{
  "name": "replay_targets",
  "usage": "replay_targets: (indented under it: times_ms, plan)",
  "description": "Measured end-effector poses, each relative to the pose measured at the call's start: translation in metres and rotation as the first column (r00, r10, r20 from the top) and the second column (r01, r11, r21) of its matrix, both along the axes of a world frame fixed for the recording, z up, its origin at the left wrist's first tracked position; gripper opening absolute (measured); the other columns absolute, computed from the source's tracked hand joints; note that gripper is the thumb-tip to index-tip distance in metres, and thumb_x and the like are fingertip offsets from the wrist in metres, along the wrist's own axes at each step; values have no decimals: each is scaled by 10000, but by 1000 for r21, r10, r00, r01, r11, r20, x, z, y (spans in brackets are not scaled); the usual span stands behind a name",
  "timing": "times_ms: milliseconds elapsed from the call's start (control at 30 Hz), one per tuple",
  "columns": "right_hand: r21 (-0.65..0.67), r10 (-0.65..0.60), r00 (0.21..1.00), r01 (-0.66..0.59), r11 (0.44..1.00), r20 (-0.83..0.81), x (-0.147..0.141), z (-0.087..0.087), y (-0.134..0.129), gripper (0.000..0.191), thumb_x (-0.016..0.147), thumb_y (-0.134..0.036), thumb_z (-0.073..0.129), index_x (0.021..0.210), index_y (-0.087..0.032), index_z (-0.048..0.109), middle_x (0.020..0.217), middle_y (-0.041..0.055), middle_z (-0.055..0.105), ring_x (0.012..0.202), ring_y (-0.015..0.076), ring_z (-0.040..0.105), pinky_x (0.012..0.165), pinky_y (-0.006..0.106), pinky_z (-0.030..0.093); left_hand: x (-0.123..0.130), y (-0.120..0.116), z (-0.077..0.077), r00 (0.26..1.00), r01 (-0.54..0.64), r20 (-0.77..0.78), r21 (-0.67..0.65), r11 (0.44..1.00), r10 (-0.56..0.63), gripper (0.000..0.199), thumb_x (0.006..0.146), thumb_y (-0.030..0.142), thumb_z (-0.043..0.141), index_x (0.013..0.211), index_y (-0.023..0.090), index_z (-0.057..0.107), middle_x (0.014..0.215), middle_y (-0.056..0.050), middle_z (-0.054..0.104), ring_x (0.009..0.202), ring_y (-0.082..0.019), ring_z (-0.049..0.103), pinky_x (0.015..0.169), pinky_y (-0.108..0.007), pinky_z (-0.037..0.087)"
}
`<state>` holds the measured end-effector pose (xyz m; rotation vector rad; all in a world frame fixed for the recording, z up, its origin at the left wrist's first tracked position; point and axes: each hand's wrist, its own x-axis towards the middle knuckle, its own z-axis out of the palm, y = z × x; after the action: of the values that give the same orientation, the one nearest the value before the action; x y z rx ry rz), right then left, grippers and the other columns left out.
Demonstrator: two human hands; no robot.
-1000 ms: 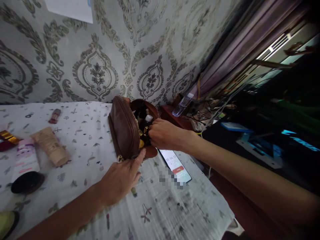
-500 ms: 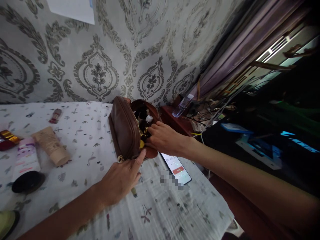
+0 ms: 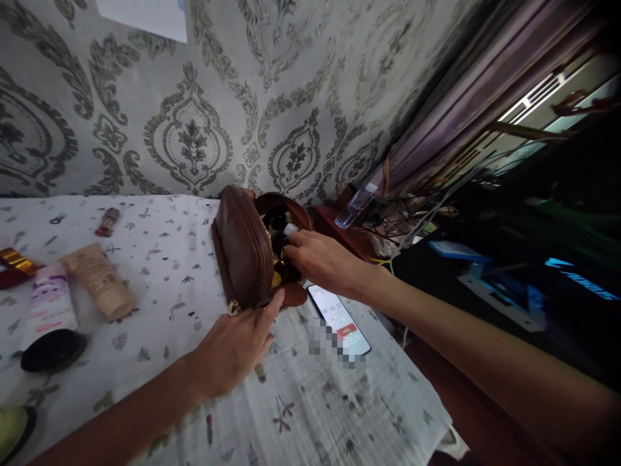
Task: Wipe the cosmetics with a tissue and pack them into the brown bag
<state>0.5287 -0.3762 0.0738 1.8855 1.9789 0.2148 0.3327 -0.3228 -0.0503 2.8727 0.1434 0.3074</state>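
Observation:
A brown zip pouch (image 3: 242, 252) lies on the patterned white cloth, its zipper undone and its opening facing right. My left hand (image 3: 233, 353) is at the pouch's near end, thumb against the edge by the zip pull, gripping it there. Into the opening reaches my right hand (image 3: 315, 259), fingers bent and closed, their tips hidden among the contents. Close to those fingers are a white-capped bottle (image 3: 290, 230), a gold-coloured piece and a yellow round item (image 3: 276, 279). What the right fingers hold, if anything, cannot be made out.
A phone (image 3: 339, 321) showing a timer lies under my right wrist. At the left lie a beige tube (image 3: 99, 281), a white and purple tube (image 3: 52, 298) with a black cap, and a small lipstick-like tube (image 3: 107, 222). A clear bottle (image 3: 356, 206) and cables are beyond the table's right edge.
My right hand has shifted slightly up and right within the pouch opening, uncovering more of the phone's top. My left hand stays at the pouch's near end.

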Motion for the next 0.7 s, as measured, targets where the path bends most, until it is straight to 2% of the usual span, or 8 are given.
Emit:
replay_targets:
  times_ms: [267,433,700]
  plan:
    - [-64,-59,996,64,996,66,-8,-4,6,188,913,-101,521,955,-106,704,930,160,739,914,257,679,765,343,418,0,1,1,1000,26,16,-21,999,-25,775,976,171,467,1538,160,-68,1085,-107,725,949,-249,724,668,-326,560]
    - [-95,-70,994,77,992,83,-11,-2,10,218,913,-121,513,973,-116,723,934,164,749,923,268,696,767,350,422,0,1,0,1000,9,12,-14,1000,-9,771,975,178,476,1544,165,-43,1095,-101,719,944,-240,721,653,-315,552]
    - [-311,-142,974,192,931,177,-28,12,28,244,923,-122,513,1024,-110,735,1005,180,758,966,272,714,754,338,459,-1,2,0,1000,24,-6,-24,999,-24,777,974,174,462,1544,179,-66,1115,-112,710,946,-236,718,655,-309,549]
